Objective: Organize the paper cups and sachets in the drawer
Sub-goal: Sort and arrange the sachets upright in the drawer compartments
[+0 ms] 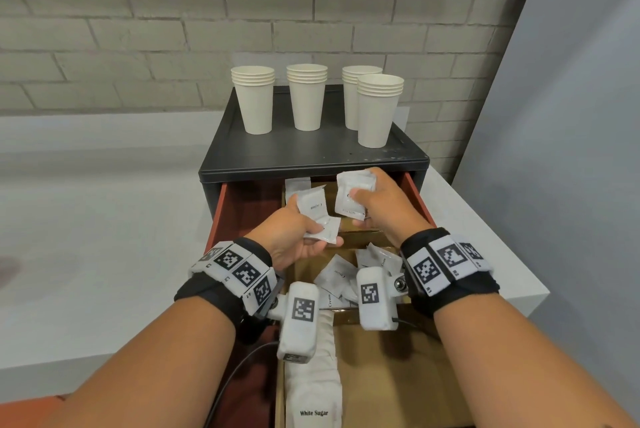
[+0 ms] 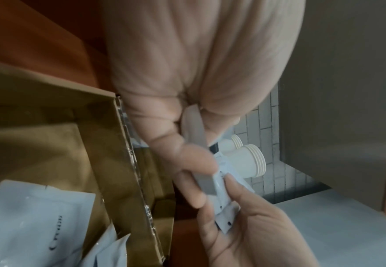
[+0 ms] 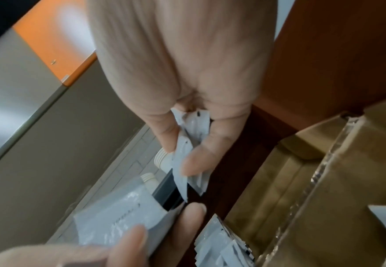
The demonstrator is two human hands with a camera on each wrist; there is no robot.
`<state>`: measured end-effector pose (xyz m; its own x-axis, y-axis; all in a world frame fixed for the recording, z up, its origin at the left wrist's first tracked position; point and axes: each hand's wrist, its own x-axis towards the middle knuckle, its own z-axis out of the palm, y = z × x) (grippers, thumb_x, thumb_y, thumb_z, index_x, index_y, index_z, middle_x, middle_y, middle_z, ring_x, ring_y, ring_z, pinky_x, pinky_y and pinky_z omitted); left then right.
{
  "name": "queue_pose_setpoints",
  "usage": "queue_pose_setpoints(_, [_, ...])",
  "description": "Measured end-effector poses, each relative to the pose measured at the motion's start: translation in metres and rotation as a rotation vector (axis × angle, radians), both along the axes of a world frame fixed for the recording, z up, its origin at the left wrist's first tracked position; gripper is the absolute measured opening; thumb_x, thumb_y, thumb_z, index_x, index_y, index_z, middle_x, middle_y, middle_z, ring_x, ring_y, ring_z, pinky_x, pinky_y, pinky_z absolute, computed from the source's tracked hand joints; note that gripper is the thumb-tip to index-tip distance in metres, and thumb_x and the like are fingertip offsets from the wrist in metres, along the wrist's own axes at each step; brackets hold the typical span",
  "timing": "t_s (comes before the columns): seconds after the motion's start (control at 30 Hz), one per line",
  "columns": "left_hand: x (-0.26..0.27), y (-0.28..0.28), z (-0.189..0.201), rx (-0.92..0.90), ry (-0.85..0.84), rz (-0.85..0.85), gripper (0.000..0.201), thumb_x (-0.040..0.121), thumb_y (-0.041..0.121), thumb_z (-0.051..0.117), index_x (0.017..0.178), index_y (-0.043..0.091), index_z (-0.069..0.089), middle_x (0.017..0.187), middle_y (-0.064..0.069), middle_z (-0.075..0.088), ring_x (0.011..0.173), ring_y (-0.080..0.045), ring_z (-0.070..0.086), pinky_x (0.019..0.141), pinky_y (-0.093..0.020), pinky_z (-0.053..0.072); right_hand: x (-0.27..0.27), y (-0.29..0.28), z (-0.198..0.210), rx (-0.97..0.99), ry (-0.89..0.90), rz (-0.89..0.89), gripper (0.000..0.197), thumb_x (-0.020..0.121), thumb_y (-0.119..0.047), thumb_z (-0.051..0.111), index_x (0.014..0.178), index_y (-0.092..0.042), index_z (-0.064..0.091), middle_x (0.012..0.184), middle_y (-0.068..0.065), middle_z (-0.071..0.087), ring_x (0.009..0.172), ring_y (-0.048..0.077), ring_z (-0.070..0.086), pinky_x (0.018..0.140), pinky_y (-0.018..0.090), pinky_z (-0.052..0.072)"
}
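Both hands hover over the open drawer of a black cabinet. My left hand pinches a few white sachets between thumb and fingers; the left wrist view shows those sachets edge-on. My right hand grips a small stack of white sachets, seen in the right wrist view as a fanned stack of sachets. More loose sachets lie in a cardboard compartment below the hands. Several stacks of white paper cups stand on the cabinet top.
A row of white sugar packets fills the near-left part of the cardboard divider. The drawer's red-brown walls flank the hands. A white counter surrounds the cabinet, with a brick wall behind.
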<state>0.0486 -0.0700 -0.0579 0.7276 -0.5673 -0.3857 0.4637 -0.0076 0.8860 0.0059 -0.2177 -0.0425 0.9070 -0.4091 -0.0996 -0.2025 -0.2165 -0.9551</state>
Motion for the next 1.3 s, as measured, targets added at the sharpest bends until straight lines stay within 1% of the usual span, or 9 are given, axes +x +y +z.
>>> queue_pose_setpoints(0.1, [0.0,0.0,-0.001,-0.018,-0.072,0.047,0.029,0.098,0.001,0.037,0.083,0.018,0.054,0.11,-0.021,0.064,0.063,-0.02,0.07,0.041,-0.013,0.045,0.0,0.0,0.001,0.089,0.001,0.001,0.038,0.095,-0.009,0.05,0.131,-0.017,0.041,0.132,0.009,0.048,0.11,0.025,0.054,0.063,0.023,0.054])
queue_pose_setpoints(0.2, [0.002,0.0,-0.004,0.0,-0.131,0.152,0.031,0.097,0.001,0.041,0.075,0.013,0.059,0.096,-0.013,0.067,0.062,-0.017,0.071,0.042,-0.009,0.044,0.0,0.0,0.0,0.166,0.039,0.013,0.036,0.095,-0.009,0.051,0.129,-0.018,0.043,0.132,0.009,0.051,0.111,0.026,0.057,0.063,0.024,0.053])
queue_pose_setpoints(0.43, [0.003,-0.004,-0.009,0.065,-0.261,0.254,0.031,0.095,0.001,0.047,0.076,0.016,0.066,0.098,-0.001,0.065,0.097,-0.021,0.065,0.053,-0.014,0.048,-0.004,0.005,-0.004,0.271,0.229,0.136,0.024,0.096,-0.012,0.049,0.119,-0.014,0.05,0.117,0.013,0.065,0.103,0.027,0.065,0.056,0.024,0.052])
queue_pose_setpoints(0.57, [0.004,-0.004,-0.012,0.124,-0.309,0.213,0.03,0.095,0.0,0.048,0.079,0.014,0.068,0.093,0.001,0.066,0.093,-0.019,0.066,0.053,-0.015,0.051,-0.005,0.007,-0.003,0.354,0.24,0.155,0.022,0.097,-0.019,0.046,0.117,-0.013,0.052,0.113,0.014,0.066,0.099,0.026,0.064,0.057,0.025,0.05])
queue_pose_setpoints(0.7, [0.003,-0.003,-0.011,0.162,-0.326,0.145,0.035,0.095,-0.002,0.044,0.081,0.017,0.07,0.098,-0.006,0.068,0.086,-0.02,0.067,0.055,-0.016,0.052,-0.007,0.011,-0.006,0.187,0.245,0.294,0.015,0.09,-0.026,0.061,0.102,-0.021,0.055,0.093,0.004,0.065,0.079,0.013,0.064,0.057,0.019,0.049])
queue_pose_setpoints(0.8, [0.003,-0.003,-0.005,0.106,-0.228,0.158,0.037,0.096,-0.003,0.039,0.102,0.022,0.066,0.111,-0.007,0.061,0.089,-0.019,0.063,0.054,-0.018,0.053,-0.005,0.007,-0.008,0.167,0.208,0.252,0.027,0.088,-0.013,0.063,0.111,-0.019,0.05,0.1,0.006,0.062,0.081,0.013,0.062,0.056,0.02,0.048])
queue_pose_setpoints(0.93, [0.01,-0.001,0.0,-0.002,-0.066,0.27,0.052,0.094,-0.006,0.042,0.133,0.029,0.047,0.131,-0.012,0.045,0.111,-0.03,0.056,0.064,-0.028,0.055,-0.005,-0.002,-0.005,0.227,0.15,0.14,0.031,0.091,-0.01,0.059,0.118,-0.021,0.047,0.113,0.008,0.059,0.091,0.018,0.061,0.064,0.023,0.052])
queue_pose_setpoints(1.2, [0.011,0.001,-0.001,-0.114,0.058,0.326,0.032,0.092,-0.002,0.05,0.118,0.015,0.044,0.137,-0.014,0.045,0.119,-0.034,0.053,0.07,-0.031,0.054,-0.002,-0.004,-0.005,0.304,0.156,0.017,0.027,0.094,-0.01,0.053,0.116,-0.023,0.045,0.122,0.01,0.051,0.101,0.027,0.055,0.074,0.03,0.054])
queue_pose_setpoints(1.3, [0.013,0.004,-0.005,-0.101,-0.036,0.296,0.026,0.091,0.001,0.055,0.115,0.011,0.054,0.129,-0.014,0.053,0.115,-0.027,0.056,0.085,-0.031,0.053,-0.001,-0.003,-0.006,0.346,0.169,0.021,0.025,0.094,-0.008,0.052,0.113,-0.023,0.047,0.124,0.012,0.052,0.107,0.03,0.055,0.076,0.032,0.053])
